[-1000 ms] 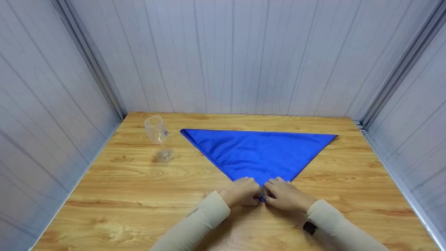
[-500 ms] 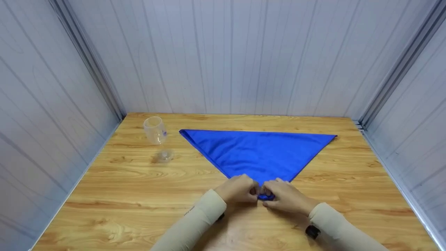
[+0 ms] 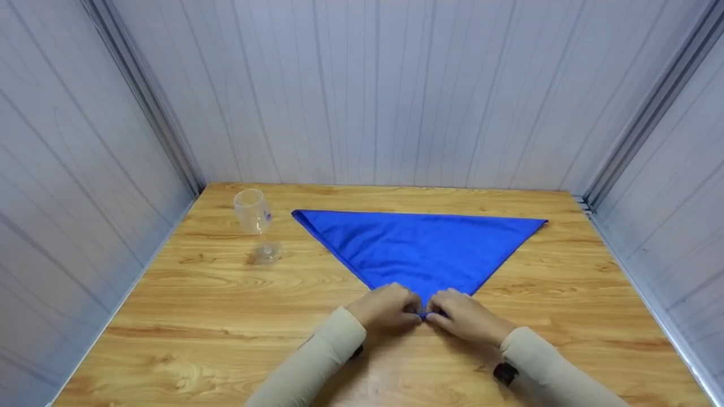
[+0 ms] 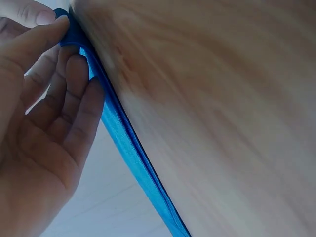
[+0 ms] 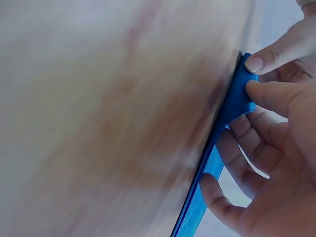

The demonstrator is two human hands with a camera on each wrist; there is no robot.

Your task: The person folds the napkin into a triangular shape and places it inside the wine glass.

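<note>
A blue cloth [image 3: 418, 243] lies on the wooden table as a triangle, its long edge at the back and its point toward the person. At that near point, the left hand [image 3: 387, 306] and the right hand [image 3: 468, 316] meet, thumbs almost together. In the left wrist view, the left thumb and fingers pinch a small turned-over flap of the cloth [image 4: 74, 32]. The right wrist view has the right thumb pressing the same rolled flap [image 5: 238, 94] against the curled fingers, other fingers along the cloth's edge.
A clear stemmed wine glass [image 3: 253, 212] stands upright at the back left of the wooden table [image 3: 226, 316], left of the cloth. Pale panelled walls [image 3: 373, 90] enclose the table at the back and both sides.
The cloth's near tip, earlier showing between the hands, is now folded over into a narrow edge. The fingers have shifted slightly around it; the glass and the rest of the cloth stay put.
</note>
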